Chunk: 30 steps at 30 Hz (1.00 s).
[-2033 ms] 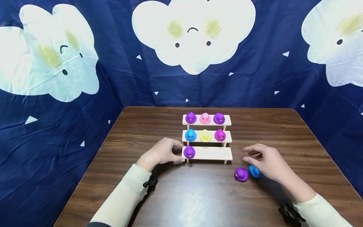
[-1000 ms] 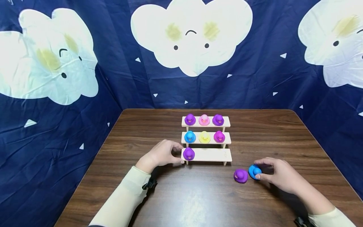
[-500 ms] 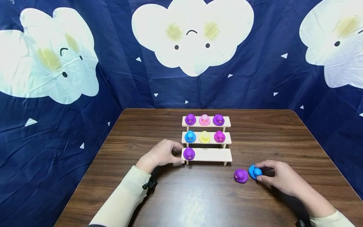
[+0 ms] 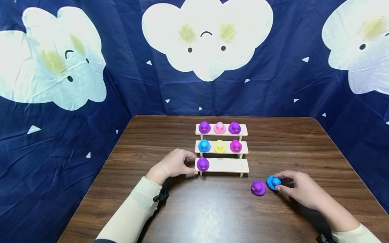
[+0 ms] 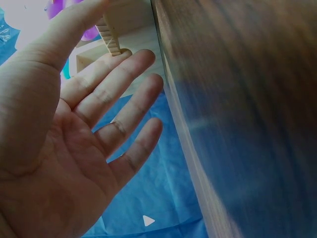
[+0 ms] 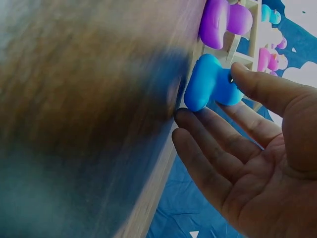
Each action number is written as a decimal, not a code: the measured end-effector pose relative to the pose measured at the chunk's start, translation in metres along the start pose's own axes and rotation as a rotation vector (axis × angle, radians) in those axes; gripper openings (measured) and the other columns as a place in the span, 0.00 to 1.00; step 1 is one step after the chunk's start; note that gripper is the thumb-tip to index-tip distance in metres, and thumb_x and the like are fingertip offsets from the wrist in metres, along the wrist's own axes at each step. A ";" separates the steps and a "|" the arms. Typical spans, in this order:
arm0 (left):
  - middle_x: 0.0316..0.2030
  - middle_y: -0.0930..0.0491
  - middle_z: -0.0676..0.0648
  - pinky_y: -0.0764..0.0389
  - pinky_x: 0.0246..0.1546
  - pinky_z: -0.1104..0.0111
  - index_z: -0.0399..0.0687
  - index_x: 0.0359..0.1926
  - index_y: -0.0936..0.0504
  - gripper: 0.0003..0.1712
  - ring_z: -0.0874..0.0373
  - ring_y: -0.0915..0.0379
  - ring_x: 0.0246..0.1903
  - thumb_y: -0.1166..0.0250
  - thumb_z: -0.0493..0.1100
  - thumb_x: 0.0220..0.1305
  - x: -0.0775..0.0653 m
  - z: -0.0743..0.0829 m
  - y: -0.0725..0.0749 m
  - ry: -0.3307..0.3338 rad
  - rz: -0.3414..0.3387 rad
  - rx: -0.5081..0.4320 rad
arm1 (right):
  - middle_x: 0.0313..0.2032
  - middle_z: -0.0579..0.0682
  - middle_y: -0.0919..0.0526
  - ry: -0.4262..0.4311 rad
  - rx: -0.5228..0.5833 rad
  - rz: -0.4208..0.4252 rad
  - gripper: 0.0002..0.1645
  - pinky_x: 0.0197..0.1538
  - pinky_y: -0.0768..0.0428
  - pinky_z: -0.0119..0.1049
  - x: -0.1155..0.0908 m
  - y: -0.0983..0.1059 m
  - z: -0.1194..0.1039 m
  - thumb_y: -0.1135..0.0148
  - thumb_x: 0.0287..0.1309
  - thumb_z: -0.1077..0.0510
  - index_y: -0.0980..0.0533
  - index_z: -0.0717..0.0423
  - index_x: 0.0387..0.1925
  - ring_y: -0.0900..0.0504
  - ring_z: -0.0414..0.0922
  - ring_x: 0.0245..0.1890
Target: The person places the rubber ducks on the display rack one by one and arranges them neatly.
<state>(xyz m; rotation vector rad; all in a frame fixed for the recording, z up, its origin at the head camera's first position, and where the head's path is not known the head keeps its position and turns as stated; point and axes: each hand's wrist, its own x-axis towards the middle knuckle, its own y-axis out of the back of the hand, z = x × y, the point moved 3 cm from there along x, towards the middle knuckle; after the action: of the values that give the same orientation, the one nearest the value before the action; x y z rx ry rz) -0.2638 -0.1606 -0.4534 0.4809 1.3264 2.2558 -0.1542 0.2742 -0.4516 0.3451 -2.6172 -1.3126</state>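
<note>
My left hand [image 4: 173, 164] holds the left end of the lowest step of a wooden tiered stand [image 4: 226, 165], thumb at the front edge and index finger behind. In the left wrist view its other fingers [image 5: 141, 101] are extended and spread. A purple rubber duck [image 4: 202, 164] sits on that step beside the fingertips. At the right, my right hand [image 4: 304, 189] pinches a blue rubber duck [image 4: 273, 182] on the table. In the right wrist view the thumb is on the head of the blue duck [image 6: 205, 82]. Another purple duck [image 4: 258, 188] lies just left of it.
On the middle step sit a blue duck [image 4: 204, 145], a yellow duck [image 4: 219, 146] and a magenta duck [image 4: 235, 145]. The top step bears two purple ducks and a pink duck [image 4: 219, 127] between them. A dark blue cloth [image 4: 212, 94] with clouds surrounds the brown table [image 4: 158, 135].
My right hand, earlier raised above the blue duck, has come down and right, and its thumb and fingers have closed on it. The left hand stays at the stand.
</note>
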 end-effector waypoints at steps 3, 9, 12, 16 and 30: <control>0.38 0.12 0.57 0.19 0.48 0.65 0.58 0.46 0.10 0.24 0.62 0.16 0.41 0.16 0.58 0.49 0.000 0.000 0.000 -0.006 0.003 -0.002 | 0.47 0.47 0.11 0.007 0.009 0.012 0.19 0.45 0.14 0.39 0.001 0.001 -0.002 0.22 0.60 0.52 0.15 0.53 0.51 0.13 0.46 0.46; 0.38 0.12 0.56 0.19 0.48 0.64 0.58 0.46 0.11 0.23 0.62 0.16 0.41 0.16 0.57 0.49 -0.001 0.001 0.001 -0.010 0.007 -0.002 | 0.45 0.48 0.11 0.051 0.032 0.062 0.18 0.43 0.14 0.37 0.008 0.005 -0.009 0.22 0.59 0.59 0.15 0.55 0.50 0.13 0.41 0.43; 0.38 0.12 0.56 0.19 0.48 0.64 0.58 0.46 0.10 0.23 0.62 0.16 0.41 0.16 0.57 0.49 -0.001 0.001 0.001 -0.012 0.009 -0.006 | 0.45 0.47 0.10 0.061 0.038 0.075 0.17 0.43 0.13 0.38 0.012 0.007 -0.015 0.23 0.59 0.59 0.16 0.54 0.50 0.12 0.42 0.43; 0.38 0.12 0.56 0.19 0.48 0.64 0.58 0.46 0.10 0.24 0.62 0.16 0.41 0.16 0.58 0.49 -0.001 0.000 0.001 -0.006 0.004 -0.005 | 0.46 0.46 0.11 0.063 0.042 0.075 0.17 0.43 0.13 0.37 0.017 0.008 -0.024 0.24 0.61 0.59 0.16 0.52 0.51 0.12 0.45 0.44; 0.39 0.12 0.57 0.19 0.48 0.64 0.58 0.47 0.10 0.25 0.62 0.16 0.42 0.16 0.59 0.49 -0.001 0.000 0.000 -0.002 0.005 0.003 | 0.46 0.43 0.11 0.168 0.062 0.125 0.17 0.44 0.13 0.41 0.034 0.004 -0.052 0.24 0.61 0.59 0.15 0.51 0.51 0.12 0.44 0.44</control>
<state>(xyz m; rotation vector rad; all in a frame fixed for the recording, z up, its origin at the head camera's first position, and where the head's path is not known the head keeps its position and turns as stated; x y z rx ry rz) -0.2633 -0.1609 -0.4535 0.4883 1.3286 2.2570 -0.1728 0.2264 -0.4155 0.2831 -2.4993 -1.1145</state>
